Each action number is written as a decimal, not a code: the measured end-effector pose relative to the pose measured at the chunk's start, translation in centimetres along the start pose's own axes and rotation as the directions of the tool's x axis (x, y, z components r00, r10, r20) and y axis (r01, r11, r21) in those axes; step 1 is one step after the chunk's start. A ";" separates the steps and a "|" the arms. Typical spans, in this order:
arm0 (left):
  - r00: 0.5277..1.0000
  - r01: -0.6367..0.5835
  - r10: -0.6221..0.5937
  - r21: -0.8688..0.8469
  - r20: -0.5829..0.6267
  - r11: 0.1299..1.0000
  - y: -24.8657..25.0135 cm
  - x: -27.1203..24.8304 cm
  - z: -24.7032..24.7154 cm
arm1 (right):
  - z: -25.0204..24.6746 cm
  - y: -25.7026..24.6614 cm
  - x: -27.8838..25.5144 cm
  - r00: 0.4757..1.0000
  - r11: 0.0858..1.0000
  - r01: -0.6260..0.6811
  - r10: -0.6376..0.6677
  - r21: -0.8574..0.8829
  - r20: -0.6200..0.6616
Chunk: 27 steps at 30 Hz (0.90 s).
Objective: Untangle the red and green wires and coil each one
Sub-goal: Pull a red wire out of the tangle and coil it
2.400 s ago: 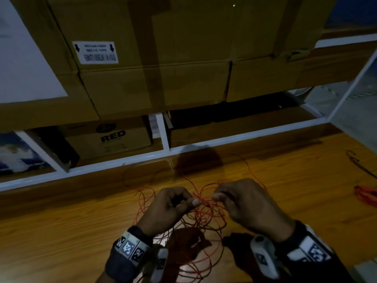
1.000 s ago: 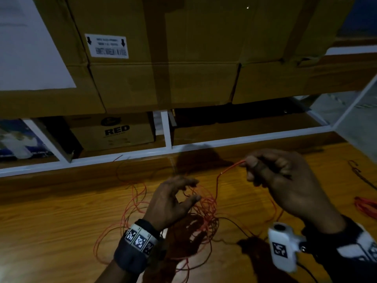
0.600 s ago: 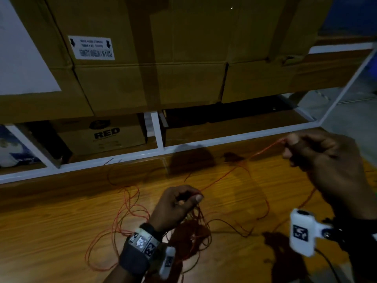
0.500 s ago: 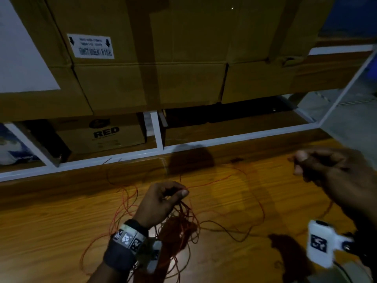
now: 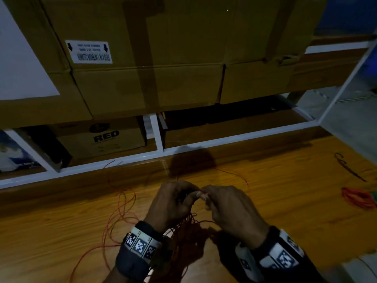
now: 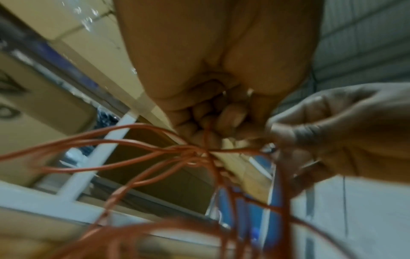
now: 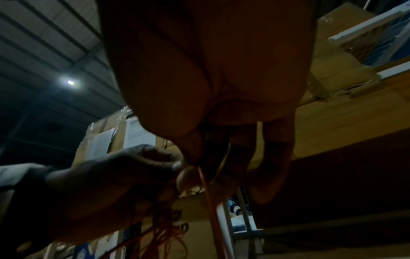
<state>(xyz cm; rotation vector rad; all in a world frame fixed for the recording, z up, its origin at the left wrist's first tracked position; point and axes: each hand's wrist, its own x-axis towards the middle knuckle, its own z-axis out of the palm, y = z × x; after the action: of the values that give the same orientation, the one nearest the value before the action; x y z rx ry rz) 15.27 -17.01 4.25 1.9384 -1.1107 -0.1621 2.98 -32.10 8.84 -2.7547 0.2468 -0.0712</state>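
A loose tangle of thin red wire point(image 5: 122, 217) sprawls over the wooden table point(image 5: 51, 231), its loops running under both hands. My left hand point(image 5: 175, 201) has its fingers curled around several red strands point(image 6: 168, 152) gathered at the fingertips. My right hand point(image 5: 226, 205) meets it fingertip to fingertip and pinches a single red strand point(image 7: 207, 189) that hangs down from its thumb and forefinger. A dark wire point(image 5: 346, 166), its colour unclear in the dim light, lies at the table's far right. The bundle between my wrists is in shadow.
A small coil of red wire point(image 5: 359, 198) lies at the right edge of the table. A white metal shelf frame point(image 5: 159, 133) with cardboard boxes point(image 5: 146, 58) stands behind the table. Bare wood spreads to the left and the right of my hands.
My right hand had drawn a red strand out far to the right; it has come back in and now meets my left hand at the tangle. The left hand stayed at the bundle.
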 end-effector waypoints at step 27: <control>0.948 0.253 -0.230 -0.085 0.219 0.964 -5.5 -2.3 -0.3 | -6.1 6.7 -0.8 0.938 0.970 0.022 0.064 0.242 -0.341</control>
<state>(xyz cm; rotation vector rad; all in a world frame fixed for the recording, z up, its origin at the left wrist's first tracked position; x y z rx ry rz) 17.50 -13.88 -0.27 1.9840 -0.9682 -0.5612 0.59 -40.26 12.01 -2.4793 0.3368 -0.5494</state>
